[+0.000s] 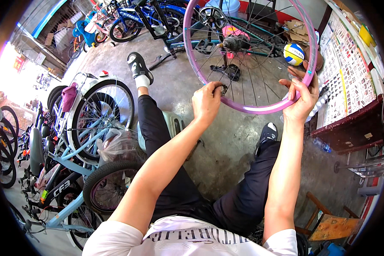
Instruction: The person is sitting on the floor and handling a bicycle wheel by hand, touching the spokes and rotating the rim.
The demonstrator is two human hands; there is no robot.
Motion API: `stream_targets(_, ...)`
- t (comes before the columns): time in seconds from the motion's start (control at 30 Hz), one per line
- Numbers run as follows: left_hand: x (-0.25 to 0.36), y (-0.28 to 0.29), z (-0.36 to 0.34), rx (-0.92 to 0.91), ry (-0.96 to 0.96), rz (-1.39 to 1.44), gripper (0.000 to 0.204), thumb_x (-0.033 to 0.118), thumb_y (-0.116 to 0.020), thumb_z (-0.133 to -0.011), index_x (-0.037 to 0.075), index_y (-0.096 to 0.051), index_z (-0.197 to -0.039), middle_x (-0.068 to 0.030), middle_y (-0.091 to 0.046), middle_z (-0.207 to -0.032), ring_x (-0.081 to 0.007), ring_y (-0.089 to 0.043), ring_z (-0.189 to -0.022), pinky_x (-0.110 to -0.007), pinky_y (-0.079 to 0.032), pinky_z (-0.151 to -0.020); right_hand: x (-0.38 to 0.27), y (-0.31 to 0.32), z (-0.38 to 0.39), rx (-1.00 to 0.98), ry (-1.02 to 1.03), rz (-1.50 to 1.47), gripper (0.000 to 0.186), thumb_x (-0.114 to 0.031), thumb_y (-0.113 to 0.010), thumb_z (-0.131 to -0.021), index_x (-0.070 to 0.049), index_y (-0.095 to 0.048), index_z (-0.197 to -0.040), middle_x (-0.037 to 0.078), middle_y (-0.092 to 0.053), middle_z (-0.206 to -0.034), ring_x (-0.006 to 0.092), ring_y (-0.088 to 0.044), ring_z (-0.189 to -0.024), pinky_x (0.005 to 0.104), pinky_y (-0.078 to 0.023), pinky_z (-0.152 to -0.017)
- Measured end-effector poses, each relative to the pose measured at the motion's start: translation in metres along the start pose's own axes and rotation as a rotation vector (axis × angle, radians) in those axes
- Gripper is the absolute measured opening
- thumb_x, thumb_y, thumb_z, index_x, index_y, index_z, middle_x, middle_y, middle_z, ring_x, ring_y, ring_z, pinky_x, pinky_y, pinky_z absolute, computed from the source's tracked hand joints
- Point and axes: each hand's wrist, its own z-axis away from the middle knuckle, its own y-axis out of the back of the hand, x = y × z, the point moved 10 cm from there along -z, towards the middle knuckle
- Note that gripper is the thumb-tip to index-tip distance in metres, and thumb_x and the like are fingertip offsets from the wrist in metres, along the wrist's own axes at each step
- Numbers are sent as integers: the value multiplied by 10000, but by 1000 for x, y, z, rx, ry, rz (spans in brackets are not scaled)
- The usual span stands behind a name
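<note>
A bicycle wheel with a pink rim (251, 108) and dark spokes stands up before me, a dark hub (234, 42) at its middle. No tyre is on the rim. My left hand (205, 103) is closed at the wheel's lower left, pinching a small dark tool (224, 89) that looks like a spoke wrench against the spokes beside the rim. At the lower right, my right hand (302, 100) grips the rim, its thumb on the inner side and fingers around it, some partly spread.
A dark bicycle (175, 42) stands behind the wheel, near a yellow, blue and white ball (293, 54). Light blue bicycles (72, 158) and a loose tyred wheel (109, 187) crowd the left. On the right are a board cabinet (350, 72) and a wooden stool (335, 227).
</note>
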Motion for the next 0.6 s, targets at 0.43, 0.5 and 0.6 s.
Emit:
stream_targets(0.43, -4, -34, 14, -151, -163, -124, 243, 202, -575, -1001, 63, -729, -1128, -188, -756, -1028, -402, -714, -980, -481, -553, -864, 10, -13, 7, -35, -64, 21, 554, 55, -587, -830, 80, -554, -1382, 239, -735, -1025, 111, -549, -474, 315, -616, -615)
stream_targets(0.5, -6, -37, 16, -193, -180, -115, 253, 197, -571, -1003, 54, -732, -1136, -190, -755, -1036, -404, -712, -984, -476, -553, -868, 11, -14, 8, -39, -74, 32, 553, 61, -587, -829, 80, -556, -1380, 237, -737, -1025, 122, -583, -489, 307, -610, -608)
stream_targets(0.6, -11, -40, 21, -251, -151, -67, 257, 182, -584, -1002, 37, -737, -1149, -181, -762, -1015, -373, -729, -951, -450, -559, -853, 15, -17, 9, -28, -85, 78, 523, 40, -600, -839, 69, -571, -1360, 222, -738, -1033, 93, -521, -486, 302, -612, -624)
